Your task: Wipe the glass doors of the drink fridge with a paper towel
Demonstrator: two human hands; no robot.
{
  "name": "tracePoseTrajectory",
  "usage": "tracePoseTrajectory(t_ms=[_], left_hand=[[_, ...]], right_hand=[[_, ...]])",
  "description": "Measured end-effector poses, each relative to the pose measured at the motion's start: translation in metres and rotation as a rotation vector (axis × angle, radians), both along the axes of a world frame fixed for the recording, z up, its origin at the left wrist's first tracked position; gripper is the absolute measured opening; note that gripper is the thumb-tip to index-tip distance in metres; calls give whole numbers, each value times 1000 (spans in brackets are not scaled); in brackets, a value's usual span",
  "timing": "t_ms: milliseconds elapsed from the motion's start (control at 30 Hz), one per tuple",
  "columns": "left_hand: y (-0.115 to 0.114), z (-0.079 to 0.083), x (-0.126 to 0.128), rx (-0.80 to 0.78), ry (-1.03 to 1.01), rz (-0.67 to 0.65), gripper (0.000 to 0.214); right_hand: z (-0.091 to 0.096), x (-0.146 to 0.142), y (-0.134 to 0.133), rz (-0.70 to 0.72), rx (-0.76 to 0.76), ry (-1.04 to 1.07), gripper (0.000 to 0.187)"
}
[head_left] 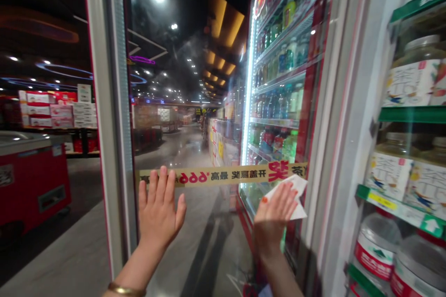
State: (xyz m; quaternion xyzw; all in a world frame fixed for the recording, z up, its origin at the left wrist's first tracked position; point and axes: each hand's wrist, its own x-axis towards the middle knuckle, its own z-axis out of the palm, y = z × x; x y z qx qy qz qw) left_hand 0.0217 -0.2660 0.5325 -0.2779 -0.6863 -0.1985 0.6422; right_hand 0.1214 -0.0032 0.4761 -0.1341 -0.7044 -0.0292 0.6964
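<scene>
An upright glass door (195,144) in a grey frame stands before me, with a gold strip (240,175) of mirror-reversed red and black lettering across it. My left hand (158,209) lies flat on the glass, fingers stretched and slightly apart, the tips over the strip's left end. A gold bangle (126,289) circles that wrist. Near the door's right side, my right hand (275,216) presses a folded white tissue (298,190) against the pane, just below the strip's right end. Part of the tissue is hidden under the fingers.
Right of the door, shelves with green edges (409,113) hold large jars (418,72) and red-labelled bottles (378,241). A lit drinks fridge (278,69) shows in the glass. At left stand a red chest freezer (33,185) and stacked boxes (55,110).
</scene>
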Motion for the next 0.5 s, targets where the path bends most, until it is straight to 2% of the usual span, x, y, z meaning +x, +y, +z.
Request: tracePoseTrajectory(t_ms=[100,167,233,300,367,433,500], left_hand=[[-2,1,1,-6,-8,-15,80],[-3,1,1,-5,-17,-21,81],[-3,0,2,-6,-23,-15,82],[-2,0,3,-8,-22,-4,83],[-1,0,4,-5,-18,10,83],[-1,-1,5,-1,-22,24,84],[-1,0,4,-8,-19,30,83]], right_hand=[[-25,-9,-49,87,310,-112,88],[-44,-3,-50,119,376,-172,85],[-55,8,-22,90,270,-149,86],[-59,17,12,25,69,-54,86],[-64,16,20,-20,-90,41,81],[-79,8,-9,-24,-146,69,78],[-100,-1,-57,43,-69,-7,70]])
